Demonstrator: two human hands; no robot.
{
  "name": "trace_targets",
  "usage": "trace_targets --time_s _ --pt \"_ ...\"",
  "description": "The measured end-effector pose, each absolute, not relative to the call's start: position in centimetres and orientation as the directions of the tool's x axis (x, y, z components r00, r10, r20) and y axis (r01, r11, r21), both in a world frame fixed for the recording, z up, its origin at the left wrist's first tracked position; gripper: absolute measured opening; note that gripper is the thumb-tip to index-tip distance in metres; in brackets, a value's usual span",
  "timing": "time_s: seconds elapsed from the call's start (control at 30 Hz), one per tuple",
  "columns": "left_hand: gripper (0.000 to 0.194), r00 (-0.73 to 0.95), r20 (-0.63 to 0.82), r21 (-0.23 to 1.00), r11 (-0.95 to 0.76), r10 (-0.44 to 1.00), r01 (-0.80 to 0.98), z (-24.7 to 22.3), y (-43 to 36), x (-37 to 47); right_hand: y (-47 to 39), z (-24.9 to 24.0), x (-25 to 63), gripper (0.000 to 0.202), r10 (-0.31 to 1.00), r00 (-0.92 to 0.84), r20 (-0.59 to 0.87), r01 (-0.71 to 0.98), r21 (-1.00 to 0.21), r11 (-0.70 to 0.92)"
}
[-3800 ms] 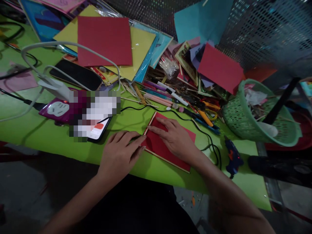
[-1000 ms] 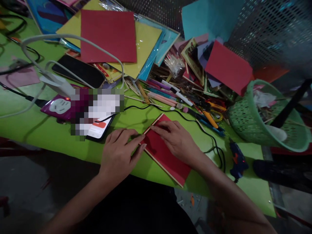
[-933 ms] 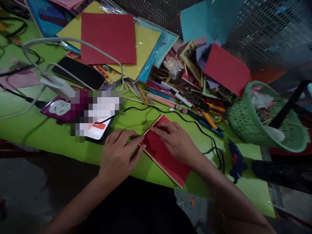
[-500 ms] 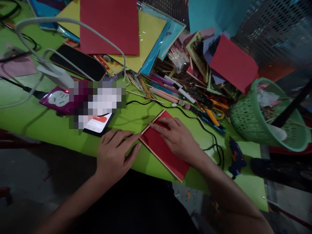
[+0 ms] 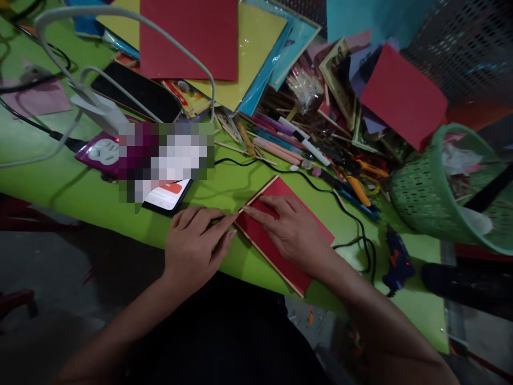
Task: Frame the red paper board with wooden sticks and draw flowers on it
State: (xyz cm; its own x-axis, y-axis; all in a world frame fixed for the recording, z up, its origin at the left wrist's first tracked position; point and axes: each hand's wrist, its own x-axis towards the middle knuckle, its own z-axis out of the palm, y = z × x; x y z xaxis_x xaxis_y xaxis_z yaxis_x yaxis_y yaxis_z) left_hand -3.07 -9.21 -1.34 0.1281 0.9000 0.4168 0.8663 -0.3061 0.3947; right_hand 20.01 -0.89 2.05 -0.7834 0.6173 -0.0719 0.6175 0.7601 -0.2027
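Observation:
A red card point(image 5: 276, 248) lies on the green tabletop, tilted to the view. Pale thin wooden sticks run along two of its edges: one stick point(image 5: 276, 266) on the lower left side, another point(image 5: 264, 187) on the upper left side. My left hand point(image 5: 196, 240) rests at the card's left corner, fingers extended, the index fingertip touching the corner where the sticks meet. Across the card reaches my right hand point(image 5: 288, 227), its outstretched index finger pressing on the upper left stick close to that corner. Neither hand is wrapped around anything.
A lit phone point(image 5: 170, 197) and a purple power strip point(image 5: 96, 149) lie to the left. Pens point(image 5: 280, 147), scissors point(image 5: 360, 187) and paper sheets crowd the back. On the right are a glue gun point(image 5: 398, 262), its black cable point(image 5: 363, 230) and a green basket point(image 5: 417, 187).
My right fingertips have slid along the upper left stick toward the corner, closer to my left index fingertip. The whole view has shifted slightly.

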Motion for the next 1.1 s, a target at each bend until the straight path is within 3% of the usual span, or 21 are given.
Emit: trace_targets --time_s 0.33,0.47,0.57,0.7,0.93,1.1 --pt "0.028 0.188 0.397 0.301 -0.320 0.899 0.898 -1.3 -9.0 -3.1 -0.5 2.0 20.6 0.062 0.607 -0.795 -0.011 0.591 -0.242 0.770" --pt "0.029 0.101 0.467 0.407 -0.315 0.879 0.858 -1.6 -9.1 -3.2 -1.1 2.5 19.9 0.057 0.582 -0.811 -0.061 0.580 -0.214 0.786" --pt "0.017 0.017 0.493 0.510 -0.304 0.870 0.805 -1.7 -9.3 -3.2 -1.5 2.7 19.5 0.052 0.561 -0.824 -0.081 0.563 -0.218 0.797" --pt "0.008 -0.008 0.505 0.544 -0.312 0.863 0.779 -1.5 -9.2 -3.1 -1.8 2.8 19.2 0.052 0.567 -0.818 -0.095 0.573 -0.221 0.789" --pt "0.011 0.027 0.506 0.524 -0.332 0.862 0.784 -1.5 -9.2 -3.0 -2.0 2.5 19.2 0.053 0.573 -0.813 -0.104 0.581 -0.226 0.782" --pt "0.021 0.091 0.479 0.430 -0.323 0.873 0.843 -1.7 -9.2 -3.2 -1.3 2.4 20.0 0.050 0.600 -0.798 -0.051 0.585 -0.303 0.752"
